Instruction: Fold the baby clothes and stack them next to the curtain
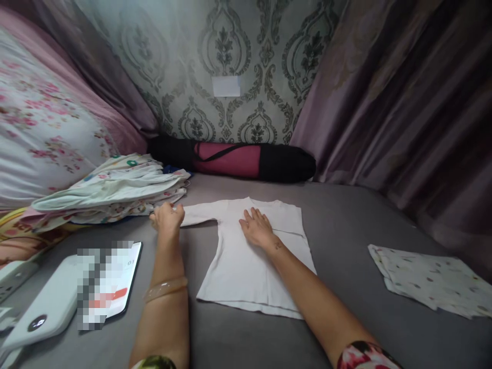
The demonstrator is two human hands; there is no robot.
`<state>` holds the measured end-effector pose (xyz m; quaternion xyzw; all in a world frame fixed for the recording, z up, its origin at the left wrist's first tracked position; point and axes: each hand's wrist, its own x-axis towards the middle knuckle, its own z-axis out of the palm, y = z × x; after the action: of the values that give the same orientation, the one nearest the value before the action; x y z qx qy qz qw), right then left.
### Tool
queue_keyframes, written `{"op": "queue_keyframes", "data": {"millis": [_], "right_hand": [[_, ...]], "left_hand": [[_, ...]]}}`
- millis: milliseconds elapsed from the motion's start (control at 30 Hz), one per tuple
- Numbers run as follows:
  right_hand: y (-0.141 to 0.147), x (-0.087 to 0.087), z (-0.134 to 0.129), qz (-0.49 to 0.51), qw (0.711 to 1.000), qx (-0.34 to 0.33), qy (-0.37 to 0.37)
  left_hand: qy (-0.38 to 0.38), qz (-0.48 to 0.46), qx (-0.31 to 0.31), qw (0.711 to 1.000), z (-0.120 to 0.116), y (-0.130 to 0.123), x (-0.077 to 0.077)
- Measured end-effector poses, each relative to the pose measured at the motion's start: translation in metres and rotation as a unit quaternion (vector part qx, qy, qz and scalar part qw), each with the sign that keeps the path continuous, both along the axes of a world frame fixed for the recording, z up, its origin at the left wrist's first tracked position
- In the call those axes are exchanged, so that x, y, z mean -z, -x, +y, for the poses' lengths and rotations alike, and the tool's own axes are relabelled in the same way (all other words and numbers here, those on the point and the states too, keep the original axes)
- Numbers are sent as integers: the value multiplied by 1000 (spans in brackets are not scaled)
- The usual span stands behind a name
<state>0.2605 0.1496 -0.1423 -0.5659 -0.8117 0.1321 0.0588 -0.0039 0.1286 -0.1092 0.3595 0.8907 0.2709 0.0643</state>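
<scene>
A small white shirt [242, 266] lies spread on the grey sheet, its left sleeve stretched out to the side. The right sleeve appears folded in across the body. My left hand [167, 216] is closed on the end of the stretched sleeve. Flat on the upper middle of the shirt rests my right hand [257, 228], fingers extended and holding nothing.
Piled clothes [115, 189] lie at the left beside a floral pillow [49, 118]. A phone [125, 287] and a white power bank [49, 302] are at lower left. Folded patterned cloth [430, 279] lies right. A black and red roll bag [230, 160] sits by the wall.
</scene>
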Motion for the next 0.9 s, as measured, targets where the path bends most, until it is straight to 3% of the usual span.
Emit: {"op": "queue_keyframes", "data": {"millis": [100,267,400,500,600,767,900], "right_hand": [[-1,2,-1,-4,1000,-3,-3],[1,5,-8,3,1000,1,-16],[2,-7,0,5,999,-9,45],[0,-14,14,12,1000,8,0],[-2,-7,28,-4,998,33,-57],[-5,14,39,-26,999,44,-14],[-2,10,44,-30,998,47,8]], "left_hand": [[4,6,-52,999,-6,-3,0],[23,-26,-70,997,-10,-8,9],[25,-42,-90,995,-8,-6,16],[8,-41,-101,994,-7,-1,18],[-4,-23,-102,995,-7,6,20],[12,-20,-129,991,-1,13,23],[16,-45,-145,988,3,21,27]]}}
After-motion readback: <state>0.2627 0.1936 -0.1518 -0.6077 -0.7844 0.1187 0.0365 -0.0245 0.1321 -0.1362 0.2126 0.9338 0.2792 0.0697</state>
